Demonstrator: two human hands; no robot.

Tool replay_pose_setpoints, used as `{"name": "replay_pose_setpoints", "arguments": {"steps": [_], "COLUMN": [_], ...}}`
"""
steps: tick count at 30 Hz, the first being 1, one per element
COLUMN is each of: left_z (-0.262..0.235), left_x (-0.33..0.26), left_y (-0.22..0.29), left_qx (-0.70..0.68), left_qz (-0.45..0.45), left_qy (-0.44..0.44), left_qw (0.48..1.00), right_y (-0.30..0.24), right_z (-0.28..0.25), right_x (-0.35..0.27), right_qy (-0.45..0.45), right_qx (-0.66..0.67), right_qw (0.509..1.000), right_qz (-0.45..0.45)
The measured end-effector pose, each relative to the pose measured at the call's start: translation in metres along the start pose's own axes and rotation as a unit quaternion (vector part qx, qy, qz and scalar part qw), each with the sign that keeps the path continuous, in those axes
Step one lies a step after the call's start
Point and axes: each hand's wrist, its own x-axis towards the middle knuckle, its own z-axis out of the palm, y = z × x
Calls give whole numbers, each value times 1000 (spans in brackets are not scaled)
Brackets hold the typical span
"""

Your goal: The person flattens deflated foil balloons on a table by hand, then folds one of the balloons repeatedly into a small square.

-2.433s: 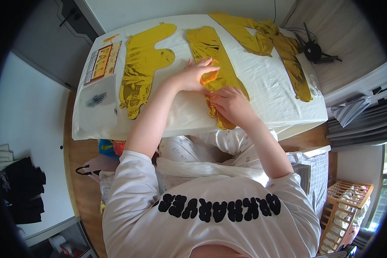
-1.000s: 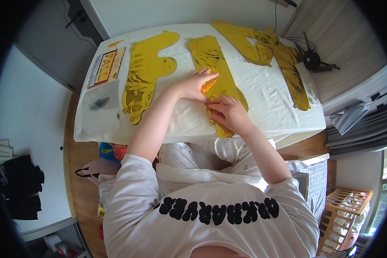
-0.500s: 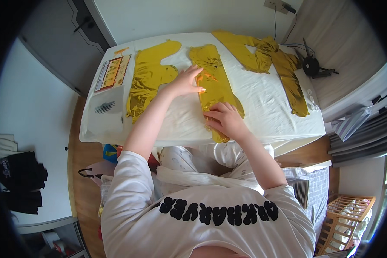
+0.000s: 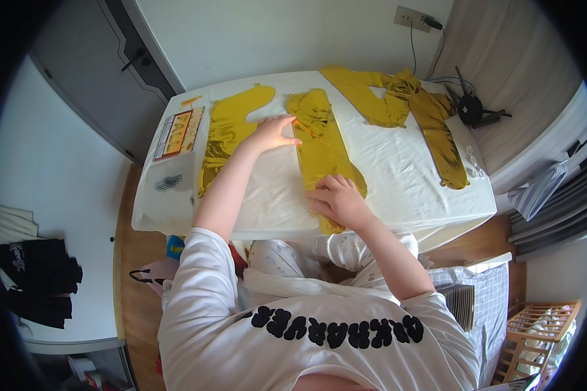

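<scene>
A flat gold foil balloon [image 4: 319, 156] lies lengthwise on the white-covered table in front of me, wrinkled at its far end. My left hand [image 4: 272, 133] is at its left edge, thumb and fingers spread apart. A thin orange streak [image 4: 313, 132] crosses the foil near those fingertips; whether it is a strip or a reflection I cannot tell. Nearer to me, my right hand [image 4: 340, 201] rests over the balloon's lower part, fingers bent and closed on its left edge. Left of my left hand lies another flat gold foil balloon [image 4: 225, 137], partly behind my forearm.
More gold foil balloons [image 4: 437, 143] lie at the far right, beside a black device with antennas [image 4: 471, 109]. A printed package [image 4: 178, 133], a small orange piece [image 4: 191, 101] and a clear plastic bag [image 4: 166, 195] are on the left. Small white discs [image 4: 474, 163] sit at the right edge.
The whole view has tilted, so the table sits slightly lower. My left hand's fingers have shifted left to the balloon's edge. The right hand stays at the balloon's near part.
</scene>
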Motion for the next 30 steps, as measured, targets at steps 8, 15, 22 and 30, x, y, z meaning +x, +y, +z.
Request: {"name": "replay_pose_setpoints", "arguments": {"steps": [8,15,22,30], "left_z": [-10,-15,-17,-18], "left_x": [7,5,6,10], "left_y": [8,16,13,13], "left_qx": [140,183,173,161], "left_qz": [-17,-10,-10,-28], "left_qy": [-9,0,-36,-60], "left_qw": [990,983,984,985], "right_y": [3,4,3,4], "right_z": [-1,-1,-1,-1], "right_x": [-2,-1,-1,-1], "right_qy": [-8,-7,-6,-19], "right_qx": [3,0,0,-6], "right_qw": [1000,1000,1000,1000], "right_qz": [3,-1,2,10]}}
